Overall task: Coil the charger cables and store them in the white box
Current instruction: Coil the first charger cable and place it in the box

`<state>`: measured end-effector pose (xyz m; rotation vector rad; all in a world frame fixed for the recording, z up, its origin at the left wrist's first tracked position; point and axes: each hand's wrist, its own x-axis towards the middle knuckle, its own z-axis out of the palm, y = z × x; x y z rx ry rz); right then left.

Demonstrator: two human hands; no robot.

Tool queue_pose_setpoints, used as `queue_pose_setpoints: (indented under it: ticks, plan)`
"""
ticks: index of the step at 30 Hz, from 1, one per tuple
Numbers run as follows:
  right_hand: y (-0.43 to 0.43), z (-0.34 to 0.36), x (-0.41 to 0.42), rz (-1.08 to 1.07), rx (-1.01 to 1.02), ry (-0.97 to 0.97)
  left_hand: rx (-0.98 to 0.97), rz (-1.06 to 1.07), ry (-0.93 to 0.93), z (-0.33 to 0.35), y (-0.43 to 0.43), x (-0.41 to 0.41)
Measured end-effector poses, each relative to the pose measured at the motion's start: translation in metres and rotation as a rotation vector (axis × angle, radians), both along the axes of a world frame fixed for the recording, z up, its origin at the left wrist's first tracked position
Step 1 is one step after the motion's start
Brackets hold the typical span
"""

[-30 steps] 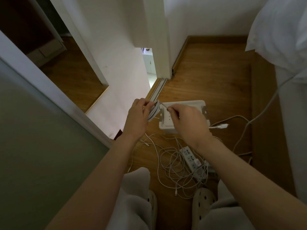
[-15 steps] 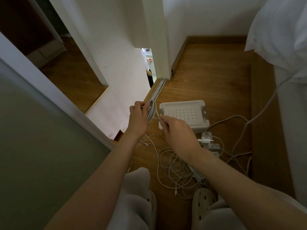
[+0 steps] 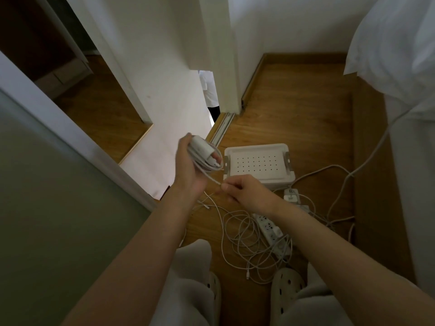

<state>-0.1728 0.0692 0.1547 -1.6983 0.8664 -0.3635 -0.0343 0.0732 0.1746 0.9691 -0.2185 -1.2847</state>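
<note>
Head view, no readable brand or writing anywhere; a small mark on the adapter (image 3: 291,194) is too small to read. Left hand (image 3: 190,166) is closed around a coiled charger cable (image 3: 205,159), white, with its plug block in the palm; the coil's long axis runs from upper left to lower right, toward the white box (image 3: 259,164). Compared with half a second ago the coil sits turned flatter and more open to the camera, showing the block, and the left hand is a bit lower. A loose tail of that cable drops down-right to the right hand (image 3: 244,192), which pinches the tail between thumb and fingertips just below the coil; before, this hand was up against the coil at the box's near-left corner. White box lies on the wooden floor (image 3: 294,109), long axis left-right, perforated top face up, grey clips at both short ends. Nearer the person, loose cables (image 3: 244,241) lie tangled on the floor over a white power strip (image 3: 270,231) running diagonally down-right. Adapter sits just right of the right hand, near the box's front edge. Bedding (image 3: 395,43) at far right.
</note>
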Motion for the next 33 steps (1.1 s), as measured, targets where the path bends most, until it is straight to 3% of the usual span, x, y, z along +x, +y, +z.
queue_pose_setpoints:
  ticks: [2,5,11,13,16,20,24,27,29,33]
  plan:
    - [-0.010,-0.002,-0.008,-0.029,-0.011,0.058,-0.040,0.006,0.207,0.001,0.003,0.005]
    - [-0.020,-0.004,-0.015,-0.201,0.093,-0.030,-0.033,-0.067,0.250,0.000,0.004,0.003]
    - [-0.021,0.004,-0.013,-0.553,0.788,-0.534,-0.008,-0.123,0.292,-0.002,0.003,0.001]
    - [-0.017,0.004,-0.009,-0.602,0.885,-0.639,-0.008,-0.125,0.281,-0.004,0.003,0.002]
    - [-0.010,0.000,-0.003,-0.595,0.785,-0.607,-0.014,-0.158,0.242,-0.004,0.004,0.002]
    - [-0.004,0.001,0.004,-0.541,0.393,-0.368,-0.027,-0.237,0.202,-0.005,0.004,0.002]
    - [-0.004,-0.002,0.008,-0.356,0.094,-0.090,-0.045,-0.325,0.184,-0.009,0.003,0.001]
    - [-0.003,-0.001,0.005,-0.328,-0.046,-0.110,-0.015,-0.362,0.196,-0.014,0.003,0.006]
    - [-0.003,0.001,0.003,-0.377,-0.034,-0.204,0.037,-0.371,0.178,-0.017,0.002,0.009]
    - [-0.004,0.000,-0.001,-0.436,0.273,-0.344,0.125,-0.403,0.148,-0.015,0.004,0.006]
